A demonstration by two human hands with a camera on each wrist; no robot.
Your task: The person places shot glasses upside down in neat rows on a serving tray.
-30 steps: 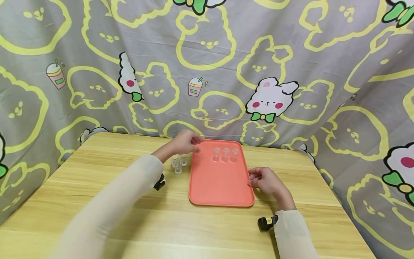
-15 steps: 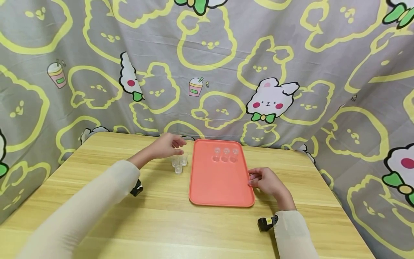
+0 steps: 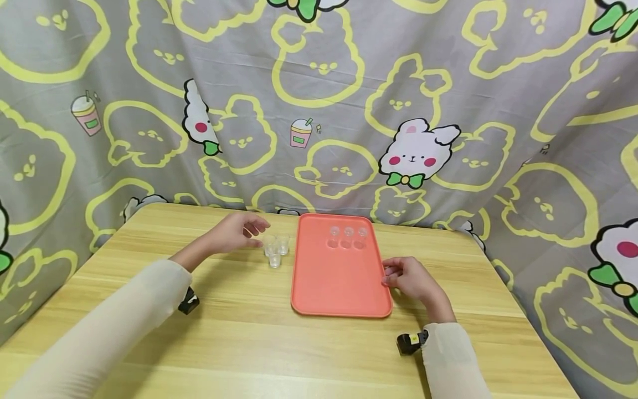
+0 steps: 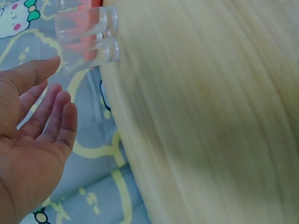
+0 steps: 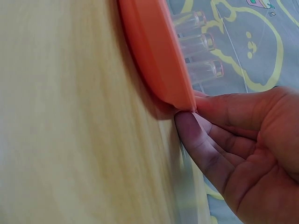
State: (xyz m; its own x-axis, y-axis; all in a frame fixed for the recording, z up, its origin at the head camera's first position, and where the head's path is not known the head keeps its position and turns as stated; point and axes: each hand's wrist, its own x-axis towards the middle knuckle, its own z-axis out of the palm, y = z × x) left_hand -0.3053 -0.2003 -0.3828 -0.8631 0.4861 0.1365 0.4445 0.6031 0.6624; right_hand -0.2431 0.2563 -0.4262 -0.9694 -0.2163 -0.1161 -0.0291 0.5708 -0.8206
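Observation:
In the head view, an orange-red tray [image 3: 339, 282] lies on the wooden table. Three clear small glasses [image 3: 349, 238] stand upside down in a row across its far part. Left of the tray, a cluster of upright clear small glasses [image 3: 274, 259] is on the table. My left hand [image 3: 234, 233] is just left of that cluster, holding nothing, its fingers loosely bent; the left wrist view shows the thumb tip close to a glass [image 4: 86, 56]. My right hand [image 3: 411, 279] pinches the tray's right rim [image 5: 180, 79] between thumb and fingers.
A patterned curtain [image 3: 339, 166] hangs right behind the table's far edge. Black wrist cameras are worn below the left hand [image 3: 188, 301] and the right [image 3: 410, 343]. Bare wood [image 3: 299, 354] lies in front of the tray.
My left hand has moved left, from over the tray's far left corner, past the glasses to their left side. My right hand and the tray have stayed in place.

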